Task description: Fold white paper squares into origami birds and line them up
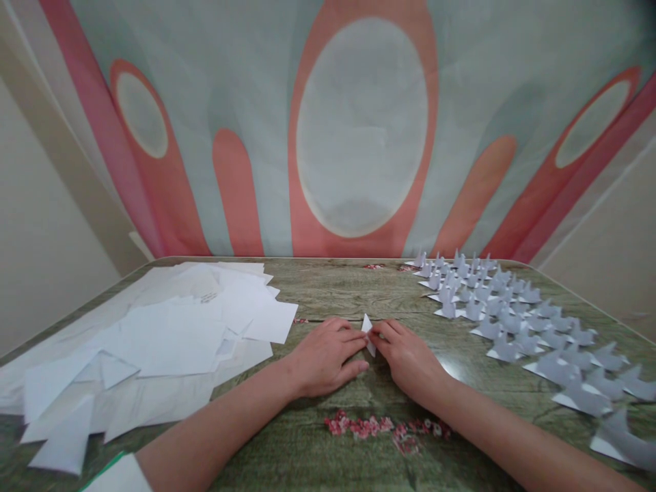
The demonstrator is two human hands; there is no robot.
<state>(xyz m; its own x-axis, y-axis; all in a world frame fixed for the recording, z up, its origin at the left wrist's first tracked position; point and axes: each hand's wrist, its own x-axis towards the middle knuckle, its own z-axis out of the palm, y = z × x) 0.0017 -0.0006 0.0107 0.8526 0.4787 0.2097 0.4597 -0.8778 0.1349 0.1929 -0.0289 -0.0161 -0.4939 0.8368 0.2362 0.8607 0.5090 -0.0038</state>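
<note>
One folded paper (366, 324) between left hand (328, 355) and right hand (413, 355)

Midway across the surface (348, 294), right fingers pinch it; left fingers touch it unclenched, thumb apart. Dozens of paper birds (505, 350) stand right; overlapping sheets (174, 335) lie left, uncountable.

Fingers (353, 335) partly hide the small white folded paper (367, 324); print (209, 297) on the left white paper sheets (174, 335) is illegible; the view's right edge crops the nearest white folded-paper figure (621, 437).

At the table (338, 287), our right hand (410, 355) pinches 1 folded paper piece (366, 324) and our left hand (328, 359) touches it; we see loose white sheets (179, 331) toward the left edge, origami birds (505, 350) along the right edge.
</note>
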